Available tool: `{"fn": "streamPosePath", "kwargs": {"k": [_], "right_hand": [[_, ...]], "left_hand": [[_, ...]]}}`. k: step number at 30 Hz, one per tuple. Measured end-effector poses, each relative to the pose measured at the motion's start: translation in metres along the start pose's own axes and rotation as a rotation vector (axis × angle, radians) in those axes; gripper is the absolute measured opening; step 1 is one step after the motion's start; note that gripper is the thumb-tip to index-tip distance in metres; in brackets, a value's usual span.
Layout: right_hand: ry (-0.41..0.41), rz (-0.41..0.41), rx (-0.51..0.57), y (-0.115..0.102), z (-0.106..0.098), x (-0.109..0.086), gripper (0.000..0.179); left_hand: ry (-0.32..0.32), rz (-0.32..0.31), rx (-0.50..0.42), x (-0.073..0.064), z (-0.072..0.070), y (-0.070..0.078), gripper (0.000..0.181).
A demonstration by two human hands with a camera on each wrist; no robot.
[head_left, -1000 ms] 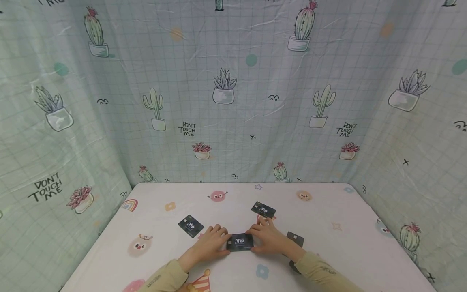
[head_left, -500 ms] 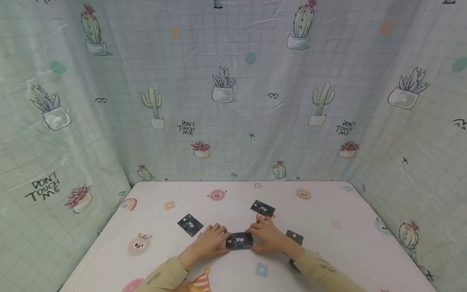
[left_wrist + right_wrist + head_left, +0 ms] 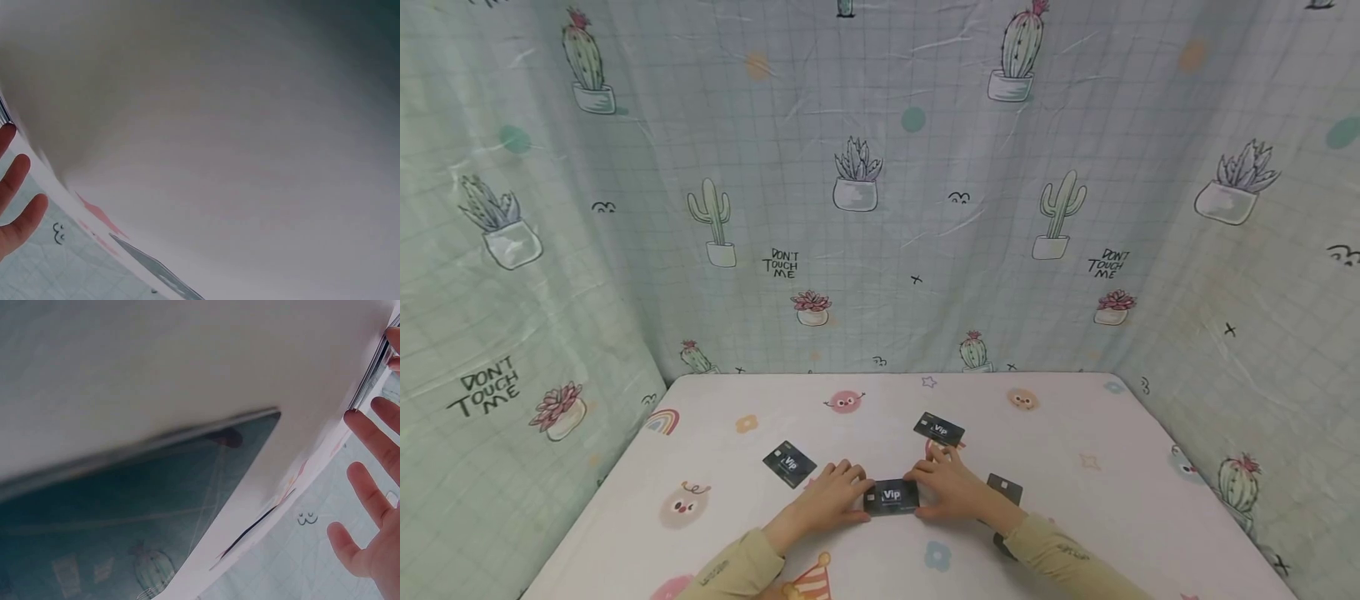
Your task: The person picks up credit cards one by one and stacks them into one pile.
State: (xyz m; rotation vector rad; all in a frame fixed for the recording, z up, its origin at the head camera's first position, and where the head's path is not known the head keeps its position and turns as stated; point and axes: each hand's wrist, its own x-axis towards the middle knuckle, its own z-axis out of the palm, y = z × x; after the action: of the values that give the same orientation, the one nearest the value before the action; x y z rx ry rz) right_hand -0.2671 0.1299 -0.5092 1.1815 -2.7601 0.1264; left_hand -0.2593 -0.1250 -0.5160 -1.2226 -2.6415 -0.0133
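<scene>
- A stack of Vip cards (image 3: 891, 497) lay flat on the table (image 3: 1120, 517), at six o'clock in the head view; its layered edge suggested several cards were already gathered, looking near flush from above.
- The left hand (image 3: 827, 502), at the stack's nine o'clock, pinched that end between thumb and fingertip; the right hand (image 3: 955, 492), at three, pinched the other end likewise.
- Apparently left ungathered, clockwise around the stack: a first card (image 3: 790, 463) towards ten, a second card (image 3: 939, 428) at one, a third card (image 3: 1009, 486) at three, and a fourth card (image 3: 1002, 544) towards four, mostly hidden by the sleeve (image 3: 1060, 550).
</scene>
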Motion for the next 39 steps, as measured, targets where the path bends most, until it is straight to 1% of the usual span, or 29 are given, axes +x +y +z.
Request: {"fn": "streamPosePath", "kwargs": {"k": [5,18,27,34,39], "right_hand": [[-0.001,-0.005,-0.006,-0.0012,-0.0016,-0.0001,0.047],[-0.012,0.010,-0.010,-0.0029,-0.0032,0.0005,0.048],[-0.022,0.017,-0.003,-0.0032,-0.0039,0.0003,0.047],[-0.017,0.016,0.011,-0.0031,-0.0043,0.0003,0.047],[-0.006,0.017,0.019,-0.0021,-0.0032,0.0001,0.048]], "left_hand": [[-0.005,0.003,-0.005,-0.0007,-0.0010,0.0002,0.046],[0.008,0.014,0.016,-0.0004,-0.0020,-0.0001,0.045],[0.057,0.041,0.041,-0.0008,0.0003,-0.0015,0.045],[0.010,0.022,0.031,-0.0001,-0.0009,-0.0011,0.046],[0.017,0.023,0.029,-0.0001,-0.0017,-0.0007,0.045]]}}
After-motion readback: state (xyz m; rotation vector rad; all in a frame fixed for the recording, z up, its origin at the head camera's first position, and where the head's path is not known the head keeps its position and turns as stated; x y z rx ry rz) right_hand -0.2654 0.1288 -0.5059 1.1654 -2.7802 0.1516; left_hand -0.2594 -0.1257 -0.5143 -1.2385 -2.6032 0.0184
